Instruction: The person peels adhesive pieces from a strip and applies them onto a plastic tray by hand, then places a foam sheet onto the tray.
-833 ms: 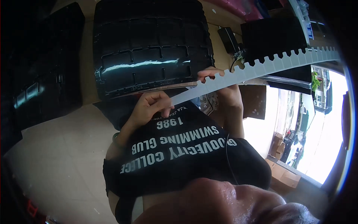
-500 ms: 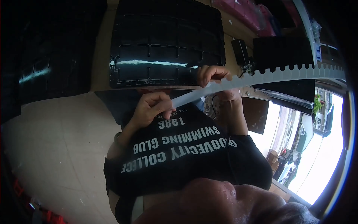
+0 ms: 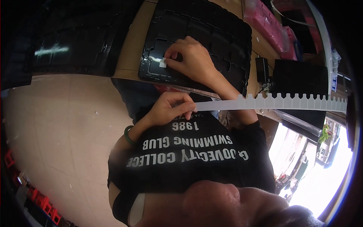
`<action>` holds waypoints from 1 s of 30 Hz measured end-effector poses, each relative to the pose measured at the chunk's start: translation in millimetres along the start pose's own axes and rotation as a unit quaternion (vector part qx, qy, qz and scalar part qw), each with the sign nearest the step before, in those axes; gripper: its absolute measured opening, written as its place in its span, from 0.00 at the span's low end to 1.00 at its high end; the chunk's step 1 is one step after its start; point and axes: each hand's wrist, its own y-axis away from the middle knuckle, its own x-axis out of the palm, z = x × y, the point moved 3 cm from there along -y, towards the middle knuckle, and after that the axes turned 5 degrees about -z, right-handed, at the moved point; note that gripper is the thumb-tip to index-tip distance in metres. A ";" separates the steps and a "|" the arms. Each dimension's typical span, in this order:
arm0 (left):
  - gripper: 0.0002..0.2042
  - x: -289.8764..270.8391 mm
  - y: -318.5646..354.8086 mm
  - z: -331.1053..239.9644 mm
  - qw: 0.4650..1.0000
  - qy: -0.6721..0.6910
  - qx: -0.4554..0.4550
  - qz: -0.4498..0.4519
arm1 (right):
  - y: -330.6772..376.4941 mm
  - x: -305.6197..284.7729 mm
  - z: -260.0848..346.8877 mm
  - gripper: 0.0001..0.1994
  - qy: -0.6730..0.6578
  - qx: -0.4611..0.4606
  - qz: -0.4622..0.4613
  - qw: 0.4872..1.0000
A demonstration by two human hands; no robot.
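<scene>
Right hand [image 3: 192, 57] moved over one tray [image 3: 225, 41], pinching one tab [image 3: 162, 64]; left hand [image 3: 170, 108], one strip [image 3: 272, 103].

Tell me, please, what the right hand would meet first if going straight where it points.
The right hand would probably meet the black tray first, beyond the small white piece it holds; depth is unclear.

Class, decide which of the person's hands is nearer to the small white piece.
Right. The right hand pinches the small white piece over the black tray; the left hand is apart from it, lower in the picture, holding the white notched strip.
</scene>
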 end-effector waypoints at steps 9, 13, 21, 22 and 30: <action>0.09 -4.5 -18.1 21.9 0.998 -0.056 0.025 -0.031 | -10.4 4.7 2.5 0.06 0.001 -0.020 0.026 0.999; 0.09 -8.2 -21.9 30.2 0.991 -0.109 0.054 -0.051 | -12.8 5.9 2.2 0.05 -0.028 -0.062 0.054 0.996; 0.10 -7.0 -24.4 28.9 0.990 -0.110 0.071 -0.059 | -11.9 4.2 1.6 0.04 -0.026 -0.063 0.044 0.997; 0.10 -6.5 -23.8 30.2 0.989 -0.114 0.073 -0.060 | -10.2 4.7 4.7 0.04 -0.033 -0.073 0.050 0.995; 0.10 2.2 -22.3 30.2 0.988 -0.132 0.035 -0.077 | -3.8 8.7 0.1 0.05 -0.069 -0.074 0.019 0.995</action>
